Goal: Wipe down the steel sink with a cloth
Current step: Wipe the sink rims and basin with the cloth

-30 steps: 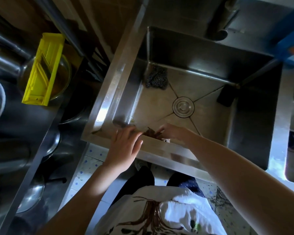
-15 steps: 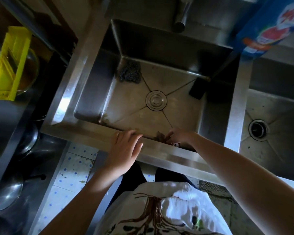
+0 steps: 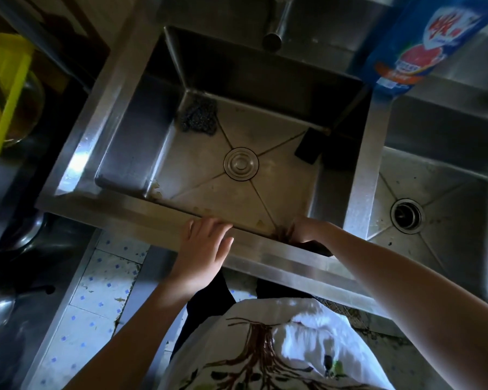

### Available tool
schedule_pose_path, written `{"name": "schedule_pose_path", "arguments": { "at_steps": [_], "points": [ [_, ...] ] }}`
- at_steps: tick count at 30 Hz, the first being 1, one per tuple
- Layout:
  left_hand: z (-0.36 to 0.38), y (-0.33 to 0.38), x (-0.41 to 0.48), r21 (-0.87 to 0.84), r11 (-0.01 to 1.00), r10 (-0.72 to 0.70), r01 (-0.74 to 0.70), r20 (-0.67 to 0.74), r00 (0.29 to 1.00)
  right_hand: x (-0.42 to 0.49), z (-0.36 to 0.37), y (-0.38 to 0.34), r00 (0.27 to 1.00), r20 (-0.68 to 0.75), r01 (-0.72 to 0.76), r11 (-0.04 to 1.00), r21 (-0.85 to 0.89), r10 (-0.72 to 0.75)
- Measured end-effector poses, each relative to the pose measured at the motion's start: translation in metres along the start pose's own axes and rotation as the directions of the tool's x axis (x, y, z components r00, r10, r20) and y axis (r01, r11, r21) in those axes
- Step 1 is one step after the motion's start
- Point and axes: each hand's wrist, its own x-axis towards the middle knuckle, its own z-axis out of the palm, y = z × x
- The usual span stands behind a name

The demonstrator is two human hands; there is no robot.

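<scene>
Gripping the crumpled brown cloth [image 3: 280,235], my right hand [image 3: 307,230] has slid into the steel sink's [image 3: 119,205] near-right corner; my left hand [image 3: 203,246] rests flat. I press firmly there.

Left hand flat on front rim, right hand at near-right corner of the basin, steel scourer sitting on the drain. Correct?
One slip. The head view shows the steel scourer in the far-left corner of the basin, clear of the drain, which is uncovered. Rest holds: left hand flat on the front rim, right hand at the near-right corner.
</scene>
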Motion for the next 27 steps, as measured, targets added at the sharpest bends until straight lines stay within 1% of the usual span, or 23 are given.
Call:
{"name": "schedule_pose_path", "arguments": {
  "at_steps": [4,6,11,13,18,23,27],
  "points": [
    [-0.001,-0.003,-0.001,-0.009,1.000,-0.001,0.001,0.016,1.000,-0.003,-0.001,-0.006,1.000,0.008,-0.016,1.000,-0.026,0.016],
    [-0.003,-0.008,-0.001,-0.019,1.000,0.001,-0.001,-0.006,1.000,-0.004,-0.002,-0.013,1.000,0.007,-0.025,0.999,-0.020,0.025],
    [-0.013,-0.033,-0.001,-0.011,1.000,0.018,-0.019,-0.059,0.998,0.003,-0.009,-0.043,0.999,0.025,-0.026,0.991,0.131,0.023],
    [-0.019,-0.046,-0.001,-0.012,1.000,0.012,-0.013,-0.049,0.999,0.004,-0.014,-0.061,0.999,0.030,-0.037,0.977,0.211,0.031],
    [-0.037,-0.081,-0.003,0.014,1.000,-0.026,0.026,-0.011,1.000,0.013,-0.024,-0.112,0.998,-0.001,0.063,0.964,0.258,-0.065],
    [-0.051,-0.124,-0.006,0.054,0.998,-0.007,0.010,-0.065,0.998,0.029,-0.035,-0.164,0.991,-0.054,0.132,0.945,0.301,-0.121],
    [-0.060,-0.158,-0.008,0.053,0.999,0.011,-0.006,-0.099,0.995,0.042,-0.041,-0.204,0.985,-0.091,0.167,0.930,0.326,-0.145]
  ]
}}
